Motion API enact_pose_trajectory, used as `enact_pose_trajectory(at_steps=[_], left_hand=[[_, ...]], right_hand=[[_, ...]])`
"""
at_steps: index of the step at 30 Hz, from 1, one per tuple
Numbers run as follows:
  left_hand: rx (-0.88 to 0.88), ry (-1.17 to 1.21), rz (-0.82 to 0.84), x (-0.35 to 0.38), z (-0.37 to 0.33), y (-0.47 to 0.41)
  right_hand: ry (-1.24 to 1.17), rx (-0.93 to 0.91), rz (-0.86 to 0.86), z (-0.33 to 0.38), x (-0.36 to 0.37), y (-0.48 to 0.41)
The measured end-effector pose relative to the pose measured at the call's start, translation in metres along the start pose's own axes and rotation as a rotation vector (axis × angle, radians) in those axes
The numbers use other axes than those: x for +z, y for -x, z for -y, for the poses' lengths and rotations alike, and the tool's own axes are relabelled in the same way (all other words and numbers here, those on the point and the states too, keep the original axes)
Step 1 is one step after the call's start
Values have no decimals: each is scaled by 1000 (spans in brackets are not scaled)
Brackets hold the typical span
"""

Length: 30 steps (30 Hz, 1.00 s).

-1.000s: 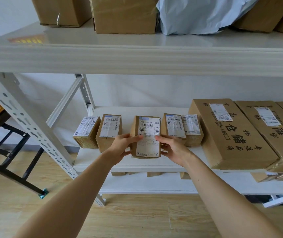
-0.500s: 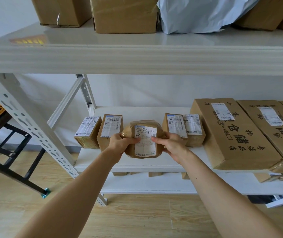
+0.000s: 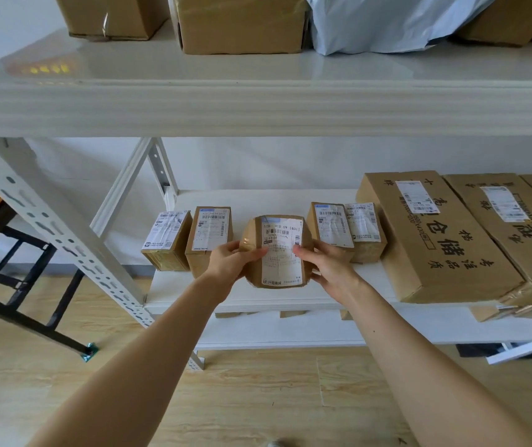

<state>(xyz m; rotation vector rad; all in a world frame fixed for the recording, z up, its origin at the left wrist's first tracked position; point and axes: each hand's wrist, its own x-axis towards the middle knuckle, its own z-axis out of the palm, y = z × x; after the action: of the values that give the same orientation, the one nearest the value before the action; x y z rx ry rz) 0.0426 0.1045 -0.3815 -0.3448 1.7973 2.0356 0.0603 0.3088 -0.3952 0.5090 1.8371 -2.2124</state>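
Brown kraft parcel (image 3: 279, 253), white shipping label facing the camera, is held upright between both hands over the front of the white shelf (image 3: 258, 200). Whether its base touches the shelf: cannot tell. Grip state: left grip (image 3: 226, 264) grasps the parcel's left side, thumb on the front at the label edge; right grip (image 3: 330, 266) grasps the right side, thumb likewise on the front. Parcel occupies the gap between left small box (image 3: 208, 237) and right small box (image 3: 329, 227). Large carton (image 3: 435, 240) lies further right, apart
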Motion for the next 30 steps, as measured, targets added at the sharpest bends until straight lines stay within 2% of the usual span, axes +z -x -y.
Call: enact_pose_trajectory(at_steps=[3,6,12,17,23,30], left_hand=[[20,8,-61,-6,3,0],[23,-7,-50,-13,5,7],[-33,74,140,-20,5,27],[-18,45,242,-10,7,35],[-16,-33,346,34,6,45],[-18,-152,505,125,21,53]], right_hand=[[-14,-48,-76,-5,10,9],[-1,-74,-127,-11,18,23],[7,-62,-103,-20,29,57],[-92,-76,-208,-17,28,82],[-130,-90,-304,-12,-8,109],[-170,-127,-414,-8,-91,148]])
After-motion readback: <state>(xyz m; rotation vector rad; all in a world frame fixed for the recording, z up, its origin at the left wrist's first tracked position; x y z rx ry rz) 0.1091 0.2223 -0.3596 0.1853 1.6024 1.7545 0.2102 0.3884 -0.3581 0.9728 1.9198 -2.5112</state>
